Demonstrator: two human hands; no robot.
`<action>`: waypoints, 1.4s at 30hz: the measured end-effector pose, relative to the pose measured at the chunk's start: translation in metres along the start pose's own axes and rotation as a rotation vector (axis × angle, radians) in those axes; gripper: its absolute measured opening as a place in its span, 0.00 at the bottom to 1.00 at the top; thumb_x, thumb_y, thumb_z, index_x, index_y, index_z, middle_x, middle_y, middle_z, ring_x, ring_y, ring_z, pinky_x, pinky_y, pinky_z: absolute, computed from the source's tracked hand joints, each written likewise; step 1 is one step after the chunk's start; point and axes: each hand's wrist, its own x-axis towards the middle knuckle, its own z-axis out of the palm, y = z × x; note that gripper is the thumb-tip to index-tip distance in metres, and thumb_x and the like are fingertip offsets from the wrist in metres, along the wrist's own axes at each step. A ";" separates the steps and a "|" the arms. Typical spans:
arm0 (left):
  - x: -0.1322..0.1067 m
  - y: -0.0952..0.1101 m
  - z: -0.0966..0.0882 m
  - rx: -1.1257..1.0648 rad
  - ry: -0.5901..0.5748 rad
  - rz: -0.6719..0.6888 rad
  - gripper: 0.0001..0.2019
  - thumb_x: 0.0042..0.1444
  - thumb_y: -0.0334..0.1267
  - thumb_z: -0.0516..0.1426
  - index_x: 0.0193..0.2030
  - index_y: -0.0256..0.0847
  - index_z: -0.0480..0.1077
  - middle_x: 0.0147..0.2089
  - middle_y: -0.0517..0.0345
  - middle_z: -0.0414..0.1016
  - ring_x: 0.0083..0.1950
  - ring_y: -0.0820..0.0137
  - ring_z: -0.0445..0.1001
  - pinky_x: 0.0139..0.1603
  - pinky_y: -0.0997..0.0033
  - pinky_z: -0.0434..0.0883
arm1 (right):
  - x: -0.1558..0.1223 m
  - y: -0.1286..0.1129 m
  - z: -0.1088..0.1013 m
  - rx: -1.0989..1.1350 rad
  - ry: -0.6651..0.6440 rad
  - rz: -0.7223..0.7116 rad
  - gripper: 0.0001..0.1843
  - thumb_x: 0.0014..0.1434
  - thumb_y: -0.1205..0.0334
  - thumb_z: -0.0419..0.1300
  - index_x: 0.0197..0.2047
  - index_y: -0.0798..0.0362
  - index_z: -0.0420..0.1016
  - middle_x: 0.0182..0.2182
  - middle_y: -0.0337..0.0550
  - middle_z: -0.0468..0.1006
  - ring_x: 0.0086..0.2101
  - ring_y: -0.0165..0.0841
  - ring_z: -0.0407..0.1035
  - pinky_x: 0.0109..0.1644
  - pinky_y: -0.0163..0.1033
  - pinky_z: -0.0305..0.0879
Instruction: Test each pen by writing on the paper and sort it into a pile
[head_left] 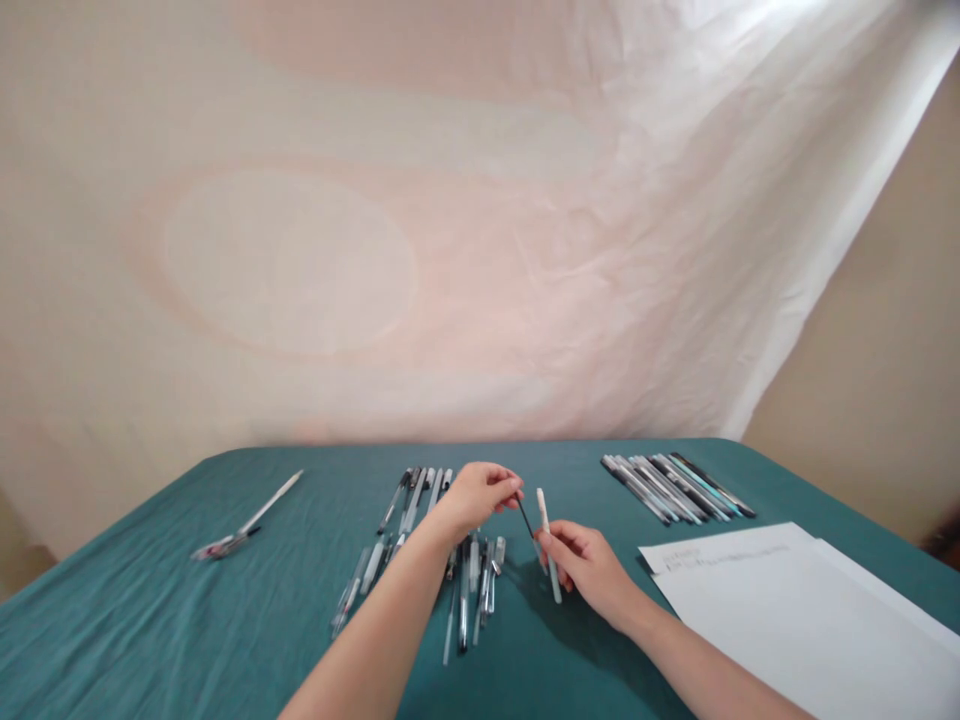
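Note:
My left hand [480, 494] hovers over the middle of the green table, its fingers pinched on a thin dark refill [525, 517] that slants down toward my right hand. My right hand [587, 563] is closed around a white pen barrel [547, 540], held nearly upright with its tip pointing away from me. Beneath and left of my hands lies a loose pile of several pens and pen parts [420, 550].
A neat row of several pens [675, 485] lies at the back right. White paper sheets [802, 620] with a line of writing cover the near right. A pair of pens [247, 520] lies apart at the left. A pale cloth hangs behind the table [187, 620].

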 end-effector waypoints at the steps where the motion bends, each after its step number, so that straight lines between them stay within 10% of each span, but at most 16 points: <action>1: 0.002 0.000 -0.005 -0.028 0.057 0.009 0.13 0.49 0.43 0.55 0.32 0.33 0.73 0.29 0.54 0.76 0.27 0.73 0.71 0.28 0.78 0.66 | 0.000 0.000 0.000 -0.007 -0.001 0.004 0.18 0.56 0.47 0.53 0.33 0.55 0.70 0.21 0.36 0.68 0.17 0.23 0.57 0.19 0.29 0.56; 12: 0.011 0.000 -0.036 -0.285 0.398 0.092 0.18 0.46 0.48 0.59 0.37 0.34 0.73 0.32 0.54 0.75 0.29 0.75 0.70 0.33 0.76 0.68 | 0.000 -0.002 -0.001 -0.256 -0.060 -0.076 0.16 0.57 0.53 0.53 0.31 0.56 0.75 0.20 0.36 0.68 0.22 0.26 0.59 0.25 0.31 0.53; 33: 0.007 0.003 -0.024 -0.213 0.275 0.049 0.18 0.49 0.47 0.57 0.40 0.34 0.73 0.35 0.52 0.76 0.30 0.74 0.71 0.35 0.75 0.68 | -0.002 -0.006 0.001 -0.188 -0.053 -0.082 0.18 0.55 0.49 0.54 0.32 0.55 0.76 0.21 0.37 0.70 0.24 0.29 0.62 0.28 0.32 0.56; 42: -0.001 0.009 0.000 0.034 0.011 0.030 0.19 0.51 0.47 0.53 0.36 0.33 0.75 0.33 0.50 0.77 0.31 0.70 0.72 0.32 0.74 0.66 | -0.001 -0.001 -0.001 -0.121 -0.028 -0.088 0.20 0.56 0.48 0.53 0.40 0.55 0.74 0.23 0.38 0.69 0.23 0.28 0.61 0.27 0.32 0.57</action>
